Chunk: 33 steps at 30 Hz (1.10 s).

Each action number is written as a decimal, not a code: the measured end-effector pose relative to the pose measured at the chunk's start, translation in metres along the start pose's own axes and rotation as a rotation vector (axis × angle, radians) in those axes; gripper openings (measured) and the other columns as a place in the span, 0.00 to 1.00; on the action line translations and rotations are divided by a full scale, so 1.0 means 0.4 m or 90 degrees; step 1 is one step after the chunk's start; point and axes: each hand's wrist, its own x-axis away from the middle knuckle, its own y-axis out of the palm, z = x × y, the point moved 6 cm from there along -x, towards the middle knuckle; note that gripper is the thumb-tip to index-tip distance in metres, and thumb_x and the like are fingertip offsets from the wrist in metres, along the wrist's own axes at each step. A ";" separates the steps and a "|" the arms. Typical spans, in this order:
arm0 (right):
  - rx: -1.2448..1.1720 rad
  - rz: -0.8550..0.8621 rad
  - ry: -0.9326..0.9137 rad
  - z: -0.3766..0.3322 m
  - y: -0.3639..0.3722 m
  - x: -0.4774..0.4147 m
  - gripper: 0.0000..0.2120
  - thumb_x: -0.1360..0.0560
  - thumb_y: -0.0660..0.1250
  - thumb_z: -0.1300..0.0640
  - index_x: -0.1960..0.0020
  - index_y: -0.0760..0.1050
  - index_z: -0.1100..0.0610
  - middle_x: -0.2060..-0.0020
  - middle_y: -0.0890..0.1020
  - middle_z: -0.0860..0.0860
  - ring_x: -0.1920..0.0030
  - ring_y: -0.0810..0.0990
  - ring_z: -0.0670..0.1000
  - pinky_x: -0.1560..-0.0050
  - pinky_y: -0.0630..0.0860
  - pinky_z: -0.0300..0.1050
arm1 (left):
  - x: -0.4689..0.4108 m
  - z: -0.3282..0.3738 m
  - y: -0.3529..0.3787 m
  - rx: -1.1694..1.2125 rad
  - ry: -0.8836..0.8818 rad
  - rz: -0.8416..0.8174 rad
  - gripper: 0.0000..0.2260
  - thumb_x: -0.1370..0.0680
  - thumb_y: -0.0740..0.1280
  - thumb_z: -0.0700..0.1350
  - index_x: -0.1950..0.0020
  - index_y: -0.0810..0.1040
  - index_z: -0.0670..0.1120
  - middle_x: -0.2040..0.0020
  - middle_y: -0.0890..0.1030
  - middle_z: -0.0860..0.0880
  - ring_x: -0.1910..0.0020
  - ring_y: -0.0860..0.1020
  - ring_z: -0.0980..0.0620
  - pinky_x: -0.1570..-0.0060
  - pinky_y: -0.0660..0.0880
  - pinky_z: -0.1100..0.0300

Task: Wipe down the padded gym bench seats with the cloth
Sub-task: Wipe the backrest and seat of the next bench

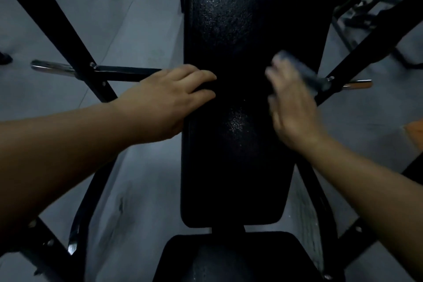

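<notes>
A long black padded bench pad (240, 167) runs up the middle of the head view, with wet sheen on its upper part. A second black seat pad (229, 256) lies below it at the bottom edge. My left hand (174, 96) rests on the long pad's left edge, fingers lying straight across the top. My right hand (290, 107) is motion-blurred at the pad's right side. Its fingers look extended, pressing a grey cloth (299, 68) against the pad. The cloth sticks out beyond the fingertips toward the upper right.
Black steel frame bars (68, 36) slope on both sides of the bench. A chrome bar end (52, 67) sticks out at the left and another (357, 84) at the right. Grey floor (137, 18) surrounds the bench, with more gym equipment (366, 7) at the top right.
</notes>
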 end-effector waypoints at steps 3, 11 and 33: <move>0.018 0.116 0.131 -0.069 0.022 -0.072 0.24 0.20 0.60 0.61 0.25 0.66 0.62 0.23 0.63 0.62 0.22 0.57 0.62 0.22 0.54 0.59 | -0.006 0.008 0.008 -0.006 0.004 -0.001 0.31 0.33 0.65 0.45 0.29 0.72 0.44 0.26 0.67 0.41 0.32 0.68 0.38 0.42 0.75 0.39; -0.056 -0.051 -0.073 -0.061 0.058 0.097 0.37 0.31 0.55 0.69 0.22 0.57 0.59 0.22 0.60 0.58 0.21 0.57 0.57 0.21 0.54 0.51 | -0.015 0.021 -0.006 -0.009 0.011 0.010 0.30 0.32 0.62 0.49 0.30 0.73 0.41 0.28 0.69 0.38 0.34 0.69 0.35 0.42 0.76 0.38; -0.016 -0.109 -0.263 -0.010 0.082 0.222 0.35 0.28 0.59 0.58 0.21 0.56 0.53 0.22 0.60 0.55 0.20 0.53 0.52 0.23 0.58 0.53 | 0.087 0.353 0.263 0.132 -0.445 0.083 0.39 0.27 0.71 0.52 0.21 0.59 0.42 0.19 0.53 0.41 0.21 0.56 0.42 0.27 0.64 0.45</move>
